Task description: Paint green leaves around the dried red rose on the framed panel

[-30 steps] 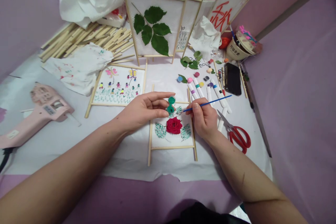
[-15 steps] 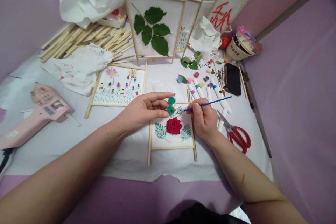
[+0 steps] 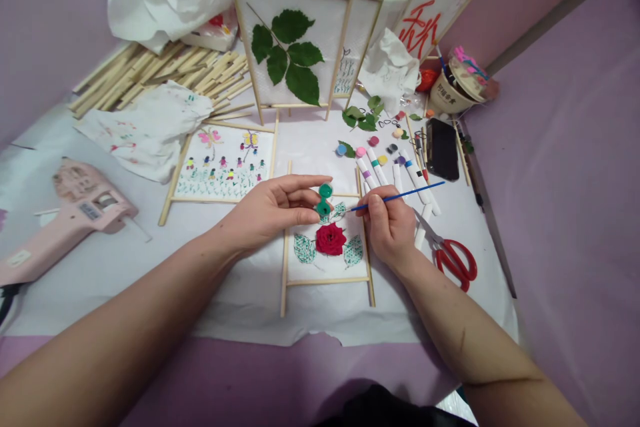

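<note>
Between the thumb and fingers of my left hand is a small paint pot of green paint, its lid flipped up. My right hand grips a thin blue paintbrush, whose tip points left at a painted leaf near the pot. Below both hands lies a wooden-framed picture on white material. A red rose sits at its middle, with green dabbed leaves on either side. My left hand covers part of the frame's upper left.
Scissors with red handles lie right of my right hand. Markers, paint pots and a phone are beyond it. A pink glue gun rests at left, near another framed picture. Wooden sticks and a standing leaf panel are behind.
The brush has tilted very slightly in my right hand. Both hands keep nearly the same place and grip, and the whole view has shifted slightly.
</note>
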`<state>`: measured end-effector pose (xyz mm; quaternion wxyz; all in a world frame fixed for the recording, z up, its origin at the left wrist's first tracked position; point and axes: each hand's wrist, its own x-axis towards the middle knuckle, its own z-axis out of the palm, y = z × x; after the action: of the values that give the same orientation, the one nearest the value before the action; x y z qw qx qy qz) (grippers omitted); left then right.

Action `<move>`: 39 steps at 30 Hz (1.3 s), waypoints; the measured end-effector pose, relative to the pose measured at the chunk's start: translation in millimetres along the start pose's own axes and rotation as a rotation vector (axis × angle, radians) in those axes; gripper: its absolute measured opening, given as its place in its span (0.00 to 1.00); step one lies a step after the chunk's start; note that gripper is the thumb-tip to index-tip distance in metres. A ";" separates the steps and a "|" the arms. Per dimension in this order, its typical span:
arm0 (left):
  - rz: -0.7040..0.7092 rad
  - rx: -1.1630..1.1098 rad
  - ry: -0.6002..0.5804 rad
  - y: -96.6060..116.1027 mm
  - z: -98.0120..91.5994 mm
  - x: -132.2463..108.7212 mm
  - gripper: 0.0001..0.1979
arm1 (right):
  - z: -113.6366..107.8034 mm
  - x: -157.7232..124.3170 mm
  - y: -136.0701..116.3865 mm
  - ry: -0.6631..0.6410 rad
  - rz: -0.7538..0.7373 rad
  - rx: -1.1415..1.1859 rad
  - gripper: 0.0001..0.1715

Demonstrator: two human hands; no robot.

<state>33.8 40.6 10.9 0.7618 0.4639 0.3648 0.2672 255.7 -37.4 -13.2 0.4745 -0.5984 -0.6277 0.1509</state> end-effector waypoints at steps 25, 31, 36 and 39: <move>-0.007 -0.017 -0.012 1.8 0.5 0.6 0.27 | -1.3 -1.8 0.9 0.076 -0.040 -0.051 0.16; -0.010 -0.009 -0.011 1.8 0.0 0.4 0.27 | -1.8 -1.8 -0.3 0.023 -0.042 -0.032 0.16; 0.002 -0.033 -0.017 1.2 0.6 0.4 0.26 | -2.0 1.7 -0.1 -0.013 -0.068 -0.094 0.17; -0.002 -0.037 -0.019 1.0 0.7 0.7 0.26 | -1.8 1.6 1.3 0.017 -0.088 -0.111 0.17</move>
<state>34.7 41.1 11.8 0.7739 0.4521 0.3529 0.2685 258.2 -36.3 -12.5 0.4522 -0.5969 -0.6567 0.0897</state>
